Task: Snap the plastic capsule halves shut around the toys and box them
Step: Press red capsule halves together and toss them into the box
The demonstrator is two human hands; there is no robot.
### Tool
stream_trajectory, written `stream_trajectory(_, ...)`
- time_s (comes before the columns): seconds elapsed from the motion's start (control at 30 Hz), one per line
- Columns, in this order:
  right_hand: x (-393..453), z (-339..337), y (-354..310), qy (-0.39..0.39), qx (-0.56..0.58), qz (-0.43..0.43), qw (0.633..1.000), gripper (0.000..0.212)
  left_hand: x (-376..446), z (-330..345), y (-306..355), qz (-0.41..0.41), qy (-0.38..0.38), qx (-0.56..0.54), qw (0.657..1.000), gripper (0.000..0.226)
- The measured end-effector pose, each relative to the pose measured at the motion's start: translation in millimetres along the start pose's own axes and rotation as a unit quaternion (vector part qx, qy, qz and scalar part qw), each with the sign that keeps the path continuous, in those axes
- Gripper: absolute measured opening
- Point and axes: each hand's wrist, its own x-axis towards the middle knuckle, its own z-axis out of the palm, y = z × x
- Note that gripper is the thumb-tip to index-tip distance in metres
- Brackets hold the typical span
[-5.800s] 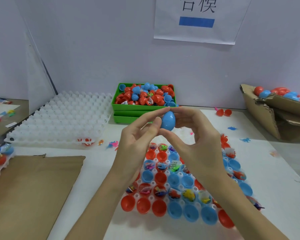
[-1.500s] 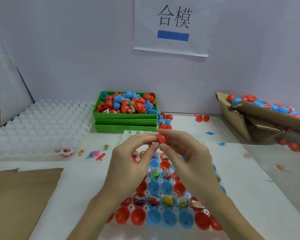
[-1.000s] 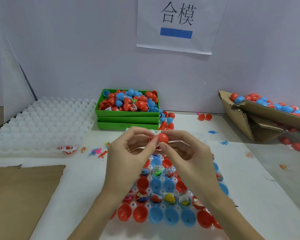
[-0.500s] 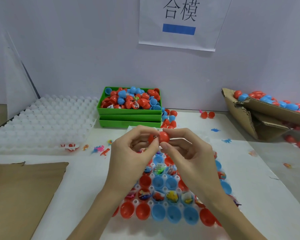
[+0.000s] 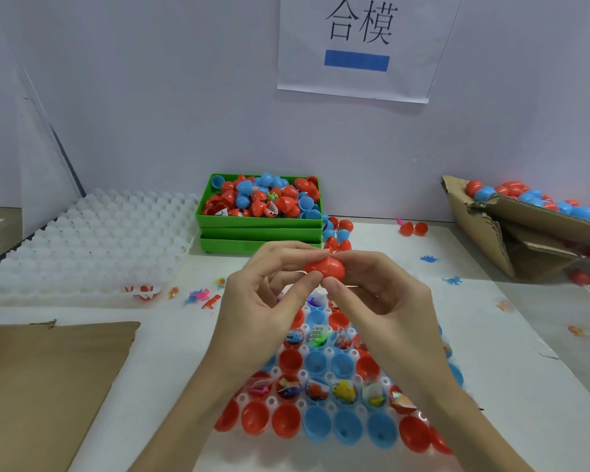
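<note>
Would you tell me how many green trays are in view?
3, stacked by the wall: top tray, full of capsule halves; middle tray; bottom tray. None seem hidden.

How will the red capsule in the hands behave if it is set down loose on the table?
The red capsule looks smooth and egg-shaped, so it would probably roll. Its glossy plastic shell may slip in a light grip; the left hand and right hand both pinch it. It seems light and stiff, held by fingertips alone. The cardboard box should stop it rolling.

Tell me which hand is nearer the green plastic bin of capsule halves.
Left. The left hand is just in front of the green plastic bin; the right hand sits further to the bin's right.
</note>
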Motion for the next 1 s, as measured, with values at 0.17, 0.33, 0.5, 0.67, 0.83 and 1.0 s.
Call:
stream_trajectory(0.17,-1,1,-2,0.016,0.033,0.019,0.999,0.026,-2,4,2,0.015,0.011,0.010,1.000,0.035)
stream_trajectory(0.33,-1,1,-3,0.044,0.068,0.072,0.994,0.022,-4,3,3,0.051,-0.025,0.072,0.996,0.053)
stream_trajectory(0.5,-2,1,0,0.016,0.119,0.144,0.982,0.026,-9,13,0,0.131,0.045,0.230,0.963,0.058)
stream_trajectory(0.67,-3,8,4,-0.019,0.296,0.238,0.925,0.032,-9,15,-2,0.103,0.060,0.210,0.970,0.046)
stream_trajectory(0.83,3,0,4,-0.124,0.446,0.291,0.837,0.037,-7,12,1,0.072,0.026,0.142,0.987,0.046)
stream_trajectory(1.0,1,2,8,-0.152,0.490,0.282,0.811,0.041,-7,13,2,0.087,-0.006,0.110,0.990,0.040)
